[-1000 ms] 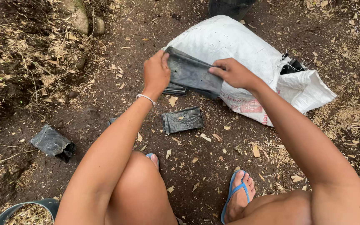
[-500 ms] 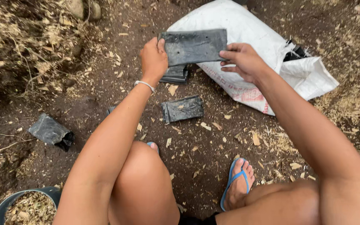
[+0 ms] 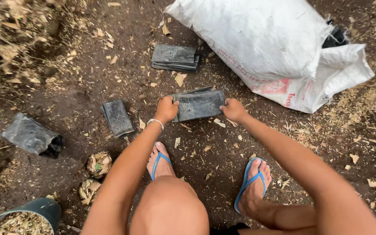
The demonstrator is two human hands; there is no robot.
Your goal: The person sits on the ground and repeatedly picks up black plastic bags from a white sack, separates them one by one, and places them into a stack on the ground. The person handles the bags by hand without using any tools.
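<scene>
Both my hands hold one flat black plastic bag (image 3: 199,105) low over the dirt in front of my feet. My left hand (image 3: 166,109) grips its left edge and my right hand (image 3: 233,109) grips its right edge. A white band circles my left wrist. A stack of flat black bags (image 3: 175,58) lies further away, beside a large white woven sack (image 3: 262,41). Another flat black bag (image 3: 117,117) lies on the ground to the left of my left hand.
A crumpled black bag (image 3: 31,136) lies at the far left. A dark bucket (image 3: 25,217) of dry husk-like material sits at the bottom left. My feet in blue flip-flops (image 3: 249,185) rest on dark soil strewn with dry leaves. Dry brush lines the upper left.
My hands have brought the black bag down from in front of the white sack to just above the ground near my feet. The view has tilted and shifted.
</scene>
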